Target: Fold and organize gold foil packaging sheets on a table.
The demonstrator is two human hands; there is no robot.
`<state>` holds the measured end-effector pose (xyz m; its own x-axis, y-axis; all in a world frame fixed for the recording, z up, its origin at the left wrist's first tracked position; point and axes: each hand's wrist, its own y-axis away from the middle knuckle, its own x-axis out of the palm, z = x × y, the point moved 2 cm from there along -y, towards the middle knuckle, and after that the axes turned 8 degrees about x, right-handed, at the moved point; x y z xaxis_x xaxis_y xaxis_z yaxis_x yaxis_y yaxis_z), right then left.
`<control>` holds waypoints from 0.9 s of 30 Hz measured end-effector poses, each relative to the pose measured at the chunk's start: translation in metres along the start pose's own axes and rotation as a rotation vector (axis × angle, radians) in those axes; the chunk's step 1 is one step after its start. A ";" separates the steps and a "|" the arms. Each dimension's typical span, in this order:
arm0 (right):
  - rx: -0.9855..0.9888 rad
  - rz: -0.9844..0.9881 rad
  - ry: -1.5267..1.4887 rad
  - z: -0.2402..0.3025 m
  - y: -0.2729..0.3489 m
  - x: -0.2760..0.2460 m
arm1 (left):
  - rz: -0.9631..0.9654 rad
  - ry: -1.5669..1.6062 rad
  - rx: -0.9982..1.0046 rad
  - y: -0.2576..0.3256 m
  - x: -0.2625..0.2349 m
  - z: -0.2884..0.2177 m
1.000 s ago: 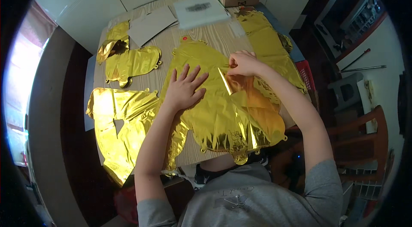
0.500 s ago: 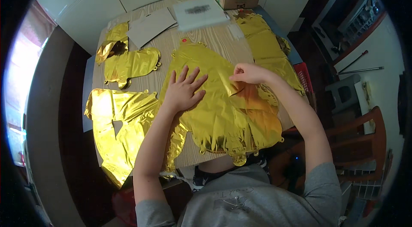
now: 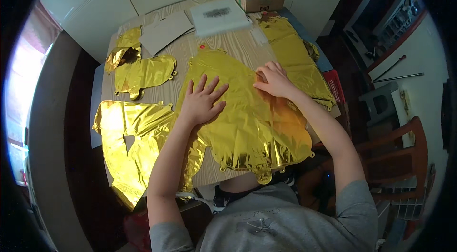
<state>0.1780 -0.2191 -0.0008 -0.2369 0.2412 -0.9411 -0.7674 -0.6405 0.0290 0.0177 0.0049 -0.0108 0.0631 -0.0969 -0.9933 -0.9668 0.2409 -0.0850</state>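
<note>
A flat, uninflated gold foil balloon [image 3: 233,118] with small tabs along its rim lies in the middle of the table, its lower end reaching the near edge. My left hand [image 3: 203,102] rests flat on its left part, fingers spread. At the balloon's right edge my right hand [image 3: 273,80] has thumb and fingers bent round the foil, with a bit of it showing between them. Below that hand the foil looks darker and orange. A second gold foil balloon [image 3: 135,126] lies at the left, partly hidden by my left forearm.
More flat gold balloons lie at the far left [image 3: 145,75] and along the right side [image 3: 297,61]. Grey cardboard [image 3: 166,32], a clear plastic sheet [image 3: 221,16] and a cardboard box [image 3: 259,2] sit at the back. A red basket [image 3: 334,87] and wooden chair [image 3: 414,156] stand right.
My right hand has shifted slightly, its fingers less tightly curled than before. The raised fold of foil below it now lies flatter. My left hand stays in place.
</note>
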 end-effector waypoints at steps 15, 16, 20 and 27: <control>-0.192 -0.266 0.155 0.019 -0.003 -0.018 | -0.031 0.004 0.002 0.001 0.000 0.001; -0.206 -0.287 0.134 0.024 0.001 -0.020 | -0.029 0.006 0.001 0.002 0.000 0.001; -0.007 -0.104 -0.228 0.038 0.006 -0.027 | -0.036 0.009 0.005 0.001 0.000 0.001; 0.462 0.547 -1.276 0.018 0.003 -0.005 | -0.016 -0.028 0.007 0.000 0.001 0.000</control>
<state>0.1667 -0.2090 0.0102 -0.7226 0.6757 0.1460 -0.4709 -0.6358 0.6116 0.0178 0.0050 -0.0123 0.0855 -0.0738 -0.9936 -0.9639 0.2461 -0.1012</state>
